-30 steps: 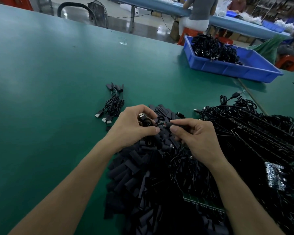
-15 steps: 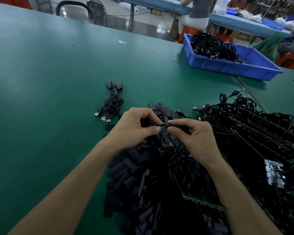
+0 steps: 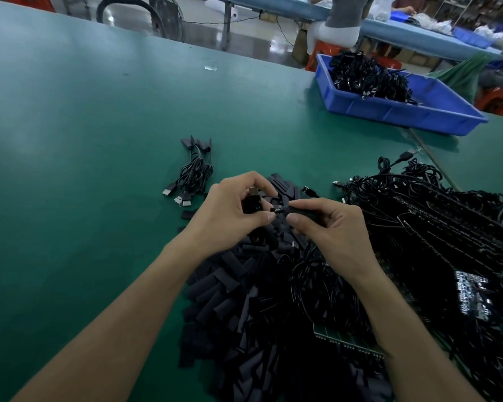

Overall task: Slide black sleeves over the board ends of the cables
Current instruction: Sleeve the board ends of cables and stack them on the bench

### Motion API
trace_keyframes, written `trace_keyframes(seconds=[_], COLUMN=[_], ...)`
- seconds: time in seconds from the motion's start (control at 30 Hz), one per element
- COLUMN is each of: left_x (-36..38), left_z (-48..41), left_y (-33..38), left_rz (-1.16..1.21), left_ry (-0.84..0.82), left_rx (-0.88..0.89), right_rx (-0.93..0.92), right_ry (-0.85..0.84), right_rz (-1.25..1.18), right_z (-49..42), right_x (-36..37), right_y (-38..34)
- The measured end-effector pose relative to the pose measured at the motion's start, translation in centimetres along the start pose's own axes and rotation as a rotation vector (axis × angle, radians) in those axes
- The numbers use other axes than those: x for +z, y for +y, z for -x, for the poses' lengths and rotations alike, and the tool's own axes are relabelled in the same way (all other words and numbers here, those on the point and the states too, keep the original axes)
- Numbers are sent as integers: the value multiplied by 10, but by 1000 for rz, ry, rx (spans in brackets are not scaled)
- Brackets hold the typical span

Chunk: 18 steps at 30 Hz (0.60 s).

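Note:
My left hand grips a coiled black cable, its silver USB plug showing above my fingers. My right hand pinches a black sleeve between thumb and fingers. The cable's small board end sticks out between the two hands, at the sleeve's mouth. Both hands hover over a heap of loose black sleeves. A tangle of cables with boards lies to the right.
A small bundle of sleeved cables lies on the green table to the left of my hands. A blue bin with black cables stands at the back right. A person sits at a far table beyond it.
The hands stayed together over the heap. The left hand turned a little, so the USB plug shows again above its fingers, and the board end sits at the sleeve's opening.

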<state>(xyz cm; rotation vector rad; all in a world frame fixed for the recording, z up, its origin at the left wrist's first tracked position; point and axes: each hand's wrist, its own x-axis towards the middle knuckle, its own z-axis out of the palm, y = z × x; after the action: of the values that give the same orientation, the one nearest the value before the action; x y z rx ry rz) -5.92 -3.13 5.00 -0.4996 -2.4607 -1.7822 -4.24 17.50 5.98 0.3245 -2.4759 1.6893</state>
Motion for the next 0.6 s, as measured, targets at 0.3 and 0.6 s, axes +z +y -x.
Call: trace_keyframes(seconds=[0.3, 0.6], left_x=[6, 6], left_z=[2, 3], left_y=[1, 4], left_rz=[-153, -242], left_ry=[36, -12], left_rx=[106, 117], right_rx=[-34, 10], right_ry=[23, -23], right_rz=[-4, 37], right_z=[2, 0], right_x=[-2, -4], right_y=[3, 2])
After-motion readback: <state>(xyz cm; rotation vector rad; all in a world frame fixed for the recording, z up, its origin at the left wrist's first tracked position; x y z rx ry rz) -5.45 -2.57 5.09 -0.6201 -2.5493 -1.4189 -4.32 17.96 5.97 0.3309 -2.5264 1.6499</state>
